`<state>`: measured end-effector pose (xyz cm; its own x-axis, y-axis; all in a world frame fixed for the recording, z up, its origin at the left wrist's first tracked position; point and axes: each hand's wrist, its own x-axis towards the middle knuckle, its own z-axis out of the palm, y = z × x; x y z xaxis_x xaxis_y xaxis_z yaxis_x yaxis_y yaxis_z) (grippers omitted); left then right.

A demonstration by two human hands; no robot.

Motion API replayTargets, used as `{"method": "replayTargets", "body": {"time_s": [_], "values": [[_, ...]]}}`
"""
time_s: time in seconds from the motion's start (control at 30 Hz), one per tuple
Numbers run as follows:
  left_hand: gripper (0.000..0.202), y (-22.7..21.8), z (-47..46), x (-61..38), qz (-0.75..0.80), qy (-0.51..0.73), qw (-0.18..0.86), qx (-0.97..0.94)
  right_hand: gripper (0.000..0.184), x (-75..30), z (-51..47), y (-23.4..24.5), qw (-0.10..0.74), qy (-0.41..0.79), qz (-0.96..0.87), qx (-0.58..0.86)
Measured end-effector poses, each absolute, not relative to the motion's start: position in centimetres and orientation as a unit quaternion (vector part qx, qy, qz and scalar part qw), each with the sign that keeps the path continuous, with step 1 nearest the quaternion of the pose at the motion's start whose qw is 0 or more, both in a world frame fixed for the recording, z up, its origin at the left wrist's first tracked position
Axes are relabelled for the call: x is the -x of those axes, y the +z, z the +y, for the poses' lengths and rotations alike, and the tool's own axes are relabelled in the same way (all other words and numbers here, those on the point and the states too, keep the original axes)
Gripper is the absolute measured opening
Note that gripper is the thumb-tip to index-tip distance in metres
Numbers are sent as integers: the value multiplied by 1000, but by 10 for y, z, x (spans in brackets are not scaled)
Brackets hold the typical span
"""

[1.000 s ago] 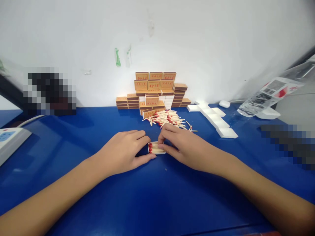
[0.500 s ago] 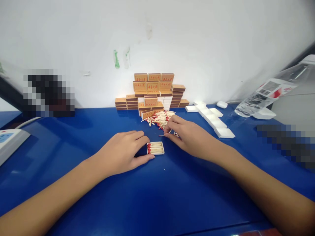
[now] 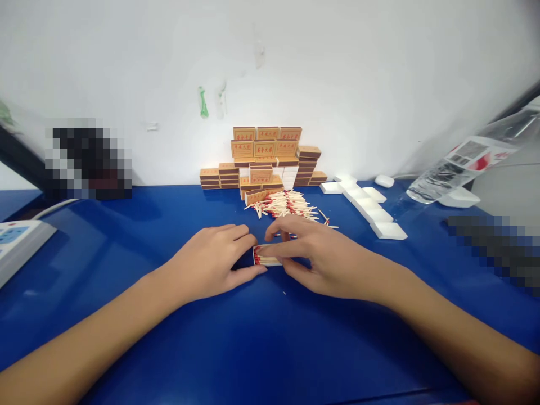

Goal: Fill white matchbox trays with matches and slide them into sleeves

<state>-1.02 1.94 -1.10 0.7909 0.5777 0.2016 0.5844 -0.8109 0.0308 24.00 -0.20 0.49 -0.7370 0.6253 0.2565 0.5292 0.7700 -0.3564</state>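
A small white match tray (image 3: 265, 260) filled with red-tipped matches lies on the blue table (image 3: 253, 343). My left hand (image 3: 211, 261) grips the tray's left end between thumb and fingers. My right hand (image 3: 320, 253) lies over the tray's right side. Its index finger stretches across the top of the tray, its thumb is on the near side, and it pinches what looks like a single match. A loose pile of matches (image 3: 291, 203) lies just beyond both hands.
Orange matchbox sleeves (image 3: 265, 149) are stacked against the white wall. A row of empty white trays (image 3: 371, 205) runs to the right, with a small white case (image 3: 384, 180) behind. A plastic bottle (image 3: 455, 166) lies far right. A white power strip (image 3: 17, 242) sits at the left edge.
My right hand went out from the tray to the match pile, pinched a match, and has come back over the tray. My left hand has kept its hold.
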Motion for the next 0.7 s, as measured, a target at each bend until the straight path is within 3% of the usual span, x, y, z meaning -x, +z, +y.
{"method": "replayTargets", "body": {"time_s": [0.47, 0.7], "values": [[34, -13, 20, 11, -309, -102, 8, 945, 28, -243, -3, 11, 160, 136, -920, 331], [34, -13, 19, 14, -309, -113, 10, 944, 22, -280, 30, 27, 272, 79, -840, 463]]}}
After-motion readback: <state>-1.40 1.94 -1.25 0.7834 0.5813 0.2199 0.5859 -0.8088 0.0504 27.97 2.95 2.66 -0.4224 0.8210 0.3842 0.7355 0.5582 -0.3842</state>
